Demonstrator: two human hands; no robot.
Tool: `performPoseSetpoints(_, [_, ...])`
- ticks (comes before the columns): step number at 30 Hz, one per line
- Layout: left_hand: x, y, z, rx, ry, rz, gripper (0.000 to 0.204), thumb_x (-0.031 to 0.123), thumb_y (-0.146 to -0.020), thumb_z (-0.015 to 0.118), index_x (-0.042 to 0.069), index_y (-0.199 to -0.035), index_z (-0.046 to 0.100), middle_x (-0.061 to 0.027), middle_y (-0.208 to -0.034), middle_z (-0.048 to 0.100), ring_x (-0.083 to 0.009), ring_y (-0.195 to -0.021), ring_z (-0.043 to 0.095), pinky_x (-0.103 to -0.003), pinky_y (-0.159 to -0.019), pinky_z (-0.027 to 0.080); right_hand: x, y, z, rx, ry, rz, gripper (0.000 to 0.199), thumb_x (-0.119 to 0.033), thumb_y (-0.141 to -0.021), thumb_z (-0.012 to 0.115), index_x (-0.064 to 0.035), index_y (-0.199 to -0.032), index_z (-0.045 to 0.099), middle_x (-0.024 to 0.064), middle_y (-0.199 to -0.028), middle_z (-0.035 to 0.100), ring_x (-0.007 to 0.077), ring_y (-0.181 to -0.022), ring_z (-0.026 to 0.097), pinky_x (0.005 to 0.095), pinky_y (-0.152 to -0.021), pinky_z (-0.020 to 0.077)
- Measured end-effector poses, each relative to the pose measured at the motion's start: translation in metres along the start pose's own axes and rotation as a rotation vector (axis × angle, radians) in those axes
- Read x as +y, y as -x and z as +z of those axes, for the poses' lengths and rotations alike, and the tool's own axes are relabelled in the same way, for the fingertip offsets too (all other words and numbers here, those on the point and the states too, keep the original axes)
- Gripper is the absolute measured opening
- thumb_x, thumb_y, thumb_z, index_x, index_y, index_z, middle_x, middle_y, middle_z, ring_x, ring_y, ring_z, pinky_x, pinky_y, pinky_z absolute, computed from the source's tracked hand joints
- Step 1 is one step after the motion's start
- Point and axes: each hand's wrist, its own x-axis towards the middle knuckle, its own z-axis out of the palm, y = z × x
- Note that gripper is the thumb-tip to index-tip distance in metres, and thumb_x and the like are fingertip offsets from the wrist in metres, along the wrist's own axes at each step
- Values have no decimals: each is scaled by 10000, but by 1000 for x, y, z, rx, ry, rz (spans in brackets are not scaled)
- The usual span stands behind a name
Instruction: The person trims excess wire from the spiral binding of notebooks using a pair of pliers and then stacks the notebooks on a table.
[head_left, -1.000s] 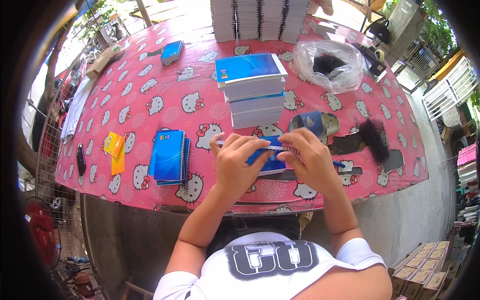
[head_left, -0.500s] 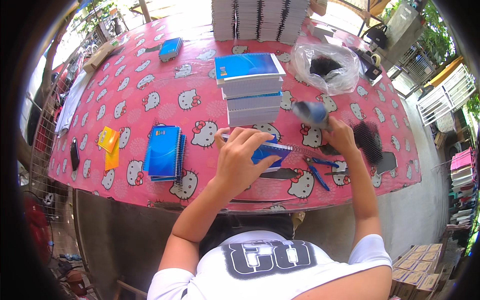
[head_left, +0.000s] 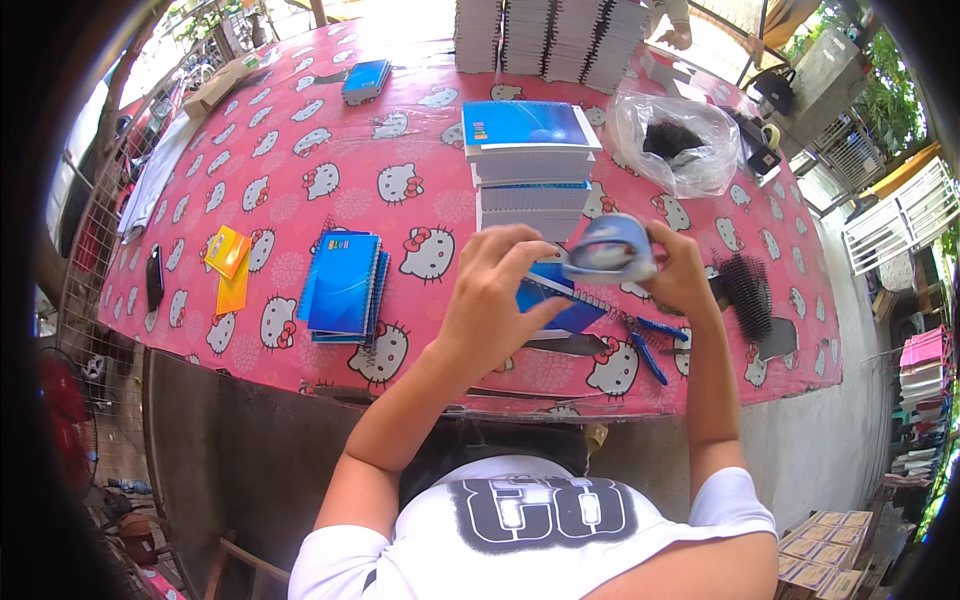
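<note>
My right hand [head_left: 679, 270] grips a blue-grey rounded object [head_left: 607, 247] with a loop-like opening; its exact kind is unclear. It is raised over the right end of a small blue spiral notebook [head_left: 574, 314]. My left hand [head_left: 494, 282] is curled round the notebook's left side, with the thumb near its lower edge and the fingers above. Part of the notebook is hidden behind that hand. A thin wire coil runs along its upper edge. Blue-handled pliers [head_left: 648, 352] lie just right of the notebook, beside a heap of black binding coils [head_left: 746, 295].
Straight ahead stands a stack of blue-covered notebooks [head_left: 530, 165], with tall coil-bound stacks [head_left: 548, 40] behind. A smaller notebook pile [head_left: 342, 285], yellow booklets [head_left: 230, 270] and a phone [head_left: 154, 278] lie left. A plastic bag [head_left: 680, 150] sits far right. Another person's hand [head_left: 678, 38] shows beyond.
My right hand has brought the blue-grey object leftward and down, close to the notebook and my left hand. The whole view has shifted slightly.
</note>
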Motion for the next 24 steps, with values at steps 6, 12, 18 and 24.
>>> performPoseSetpoints(6, [-13, 17, -7, -9, 149, -241, 375, 54, -629, 844, 62, -969, 686, -79, -1024, 622, -225, -959, 611, -346, -783, 512, 11, -5, 11, 11, -67, -210, 265, -23, -715, 737, -22, -949, 613, 70, -863, 654, 123, -815, 619, 299, -707, 516])
performPoseSetpoints(12, [-12, 15, -5, 26, 191, -241, 311, 62, -662, 843, 54, -934, 691, -60, -993, 622, -163, -883, 620, -286, -746, 508, -10, -4, 13, -63, -92, -228, 321, -13, -700, 717, 2, -1006, 620, 70, -878, 659, 105, -806, 598, 287, -663, 518])
performPoseSetpoints(18, [-19, 20, 2, 71, 355, -425, 350, 38, -693, 817, 53, -1004, 656, -77, -978, 641, -169, -885, 642, -287, -752, 522, 10, -13, 18, 81, 175, -412, 305, -32, -671, 746, -65, -953, 635, 51, -847, 650, 149, -775, 624, 320, -675, 513])
performPoseSetpoints(24, [-29, 30, 3, 186, 791, -474, 399, -27, -781, 751, 7, -1147, 595, -57, -1045, 658, -94, -909, 631, -199, -718, 530, -37, -14, 27, -129, -528, -196, 288, -29, -667, 769, -22, -903, 605, 66, -794, 646, 88, -771, 593, 295, -710, 514])
